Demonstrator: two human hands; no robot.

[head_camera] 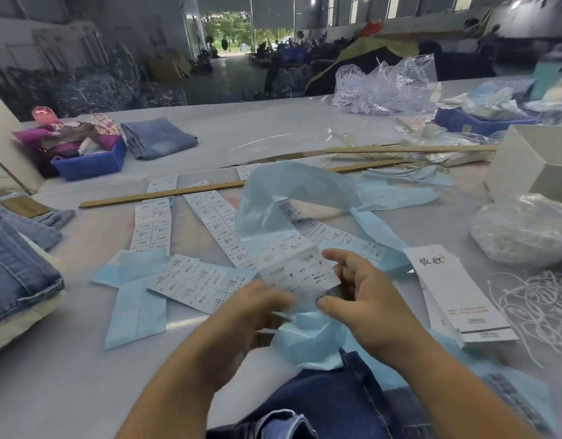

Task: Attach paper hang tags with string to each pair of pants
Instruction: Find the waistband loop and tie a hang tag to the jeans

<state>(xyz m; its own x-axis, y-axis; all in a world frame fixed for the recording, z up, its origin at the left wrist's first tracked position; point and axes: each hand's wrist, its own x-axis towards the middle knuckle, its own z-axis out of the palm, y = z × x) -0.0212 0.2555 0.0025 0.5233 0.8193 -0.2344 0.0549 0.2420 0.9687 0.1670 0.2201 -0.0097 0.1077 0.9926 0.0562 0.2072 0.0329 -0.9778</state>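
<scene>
We stand in a long factory hall with an open doorway far off, at a wide pale surface point(273, 128) that fills most of the view; dark blue pants point(330, 403) lie at its near edge under our forearms, and a stack of lighter denim point(16, 267) sits at the left edge; one more folded pair point(159, 137) lies farther back beside a blue bin point(92, 163). A crumpled clear bag point(387, 83) sits at the far right, and a second bag point(523, 229) holding white string is near the right edge, with loose string point(539, 305) spilled just in front of it. Long sheets of size stickers point(153, 226) on pale blue backing are spread across the middle, crossed by a wooden ruler point(159, 194); a stack of white paper hang tags point(457, 296) lies just right of our hands, apart from the pants. Our right hand point(365, 296) pinches a sticker strip point(302, 270) marked M between thumb and fingers; our left hand point(241, 315) is blurred, its fingers curled at the strip's lower edge and the blue backing point(308, 331), though we cannot tell whether it actually grips.
</scene>
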